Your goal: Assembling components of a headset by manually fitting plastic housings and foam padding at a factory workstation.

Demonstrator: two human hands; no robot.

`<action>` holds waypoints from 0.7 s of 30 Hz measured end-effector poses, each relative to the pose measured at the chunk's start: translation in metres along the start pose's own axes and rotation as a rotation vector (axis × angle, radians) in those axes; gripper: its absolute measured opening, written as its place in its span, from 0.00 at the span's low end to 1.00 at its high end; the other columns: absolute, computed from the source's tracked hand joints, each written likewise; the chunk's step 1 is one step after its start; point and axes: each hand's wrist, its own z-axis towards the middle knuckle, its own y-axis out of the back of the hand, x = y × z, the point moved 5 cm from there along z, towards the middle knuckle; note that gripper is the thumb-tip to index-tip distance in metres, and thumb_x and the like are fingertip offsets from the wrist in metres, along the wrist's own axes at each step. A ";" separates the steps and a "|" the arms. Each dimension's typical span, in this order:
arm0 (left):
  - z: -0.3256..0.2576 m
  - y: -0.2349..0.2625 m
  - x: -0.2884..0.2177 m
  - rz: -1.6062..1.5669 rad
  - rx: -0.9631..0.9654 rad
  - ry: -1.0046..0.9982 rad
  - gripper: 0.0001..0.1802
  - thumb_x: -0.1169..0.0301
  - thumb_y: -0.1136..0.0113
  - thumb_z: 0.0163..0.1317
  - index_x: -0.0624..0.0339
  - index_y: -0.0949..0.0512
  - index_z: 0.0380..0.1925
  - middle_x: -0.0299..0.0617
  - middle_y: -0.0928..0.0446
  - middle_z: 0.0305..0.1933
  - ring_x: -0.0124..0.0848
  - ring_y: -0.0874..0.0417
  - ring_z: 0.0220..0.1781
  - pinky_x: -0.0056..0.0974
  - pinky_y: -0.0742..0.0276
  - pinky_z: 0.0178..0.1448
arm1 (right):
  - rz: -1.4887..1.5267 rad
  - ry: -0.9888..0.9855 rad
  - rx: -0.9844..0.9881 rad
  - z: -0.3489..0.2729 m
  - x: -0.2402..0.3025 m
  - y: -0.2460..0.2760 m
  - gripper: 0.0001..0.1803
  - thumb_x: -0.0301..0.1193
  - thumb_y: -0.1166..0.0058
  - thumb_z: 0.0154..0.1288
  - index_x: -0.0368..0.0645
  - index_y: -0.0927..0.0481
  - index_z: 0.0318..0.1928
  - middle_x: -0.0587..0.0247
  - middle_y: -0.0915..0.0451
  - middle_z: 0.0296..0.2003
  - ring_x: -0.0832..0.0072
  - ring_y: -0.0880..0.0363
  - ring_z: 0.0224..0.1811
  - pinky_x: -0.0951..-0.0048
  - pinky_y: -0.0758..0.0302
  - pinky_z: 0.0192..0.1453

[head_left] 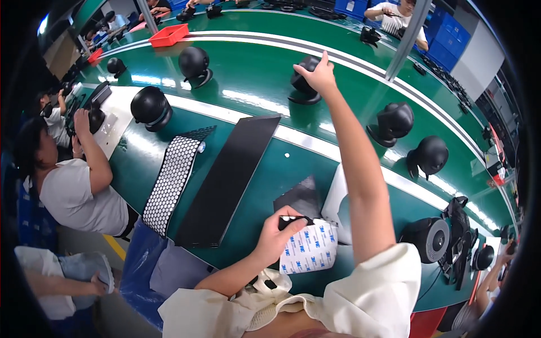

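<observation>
My right arm stretches far forward over the green conveyor. My right hand (320,76), thumb and forefinger spread, is at a glossy black head-shaped form (304,84) on a curved base; whether it touches cannot be told. Close to my body, my left hand (279,236) is closed on a small black piece (296,223) and the top edge of a white adhesive backing sheet (309,250) with blue print. Just beyond it lies a dark, flat sheet (298,197). A long black panel (228,180) and a black strip with white dots (171,183) lie to the left.
More black head-shaped forms stand along the conveyor (248,73), left (151,107) and right (394,121). A round black part (425,240) and black straps (459,242) sit at right. A red tray (169,35) is beyond. A co-worker (79,191) sits at left.
</observation>
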 end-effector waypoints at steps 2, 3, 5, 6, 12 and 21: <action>-0.002 -0.002 0.000 0.170 0.029 -0.064 0.06 0.72 0.44 0.55 0.62 0.30 0.29 0.32 0.30 0.25 0.15 0.32 0.29 0.23 0.36 0.33 | -0.007 -0.122 -0.058 -0.007 -0.002 -0.019 0.55 0.49 0.35 0.35 0.53 0.54 0.63 0.44 0.54 0.59 0.40 0.52 0.59 0.43 0.36 0.51; -0.003 -0.004 0.001 0.175 0.053 -0.060 0.07 0.72 0.44 0.55 0.63 0.30 0.29 0.32 0.29 0.26 0.16 0.32 0.30 0.23 0.36 0.34 | 0.000 -0.096 -0.133 -0.014 -0.001 -0.022 0.53 0.47 0.34 0.35 0.56 0.52 0.62 0.45 0.54 0.59 0.41 0.53 0.59 0.40 0.37 0.50; -0.002 -0.006 -0.002 0.182 0.071 -0.072 0.06 0.73 0.44 0.54 0.62 0.29 0.28 0.32 0.29 0.25 0.15 0.31 0.29 0.22 0.36 0.32 | 0.097 -0.087 -0.209 -0.011 -0.016 -0.024 0.45 0.38 0.36 0.35 0.62 0.45 0.58 0.49 0.52 0.57 0.45 0.50 0.58 0.35 0.40 0.49; -0.002 -0.009 -0.005 0.190 0.101 -0.081 0.05 0.74 0.43 0.54 0.62 0.29 0.27 0.31 0.29 0.24 0.15 0.31 0.27 0.22 0.36 0.31 | 0.120 -0.044 -0.200 -0.008 -0.024 -0.020 0.44 0.37 0.38 0.36 0.63 0.44 0.58 0.49 0.51 0.57 0.48 0.50 0.59 0.34 0.40 0.48; -0.004 -0.008 -0.008 0.050 0.162 -0.025 0.04 0.75 0.44 0.54 0.63 0.28 0.28 0.32 0.27 0.25 0.15 0.28 0.28 0.22 0.34 0.31 | 0.793 -0.174 0.136 -0.024 -0.068 0.034 0.36 0.41 0.39 0.46 0.53 0.38 0.57 0.58 0.32 0.50 0.63 0.28 0.46 0.57 0.30 0.47; 0.006 -0.020 -0.007 -0.014 0.267 -0.159 0.04 0.80 0.41 0.47 0.66 0.25 0.26 0.53 0.45 0.61 0.45 0.45 0.64 0.47 0.43 0.62 | 1.288 -0.569 0.636 -0.176 -0.066 0.160 0.21 0.46 0.57 0.58 0.45 0.27 0.45 0.59 0.23 0.39 0.70 0.22 0.38 0.69 0.23 0.43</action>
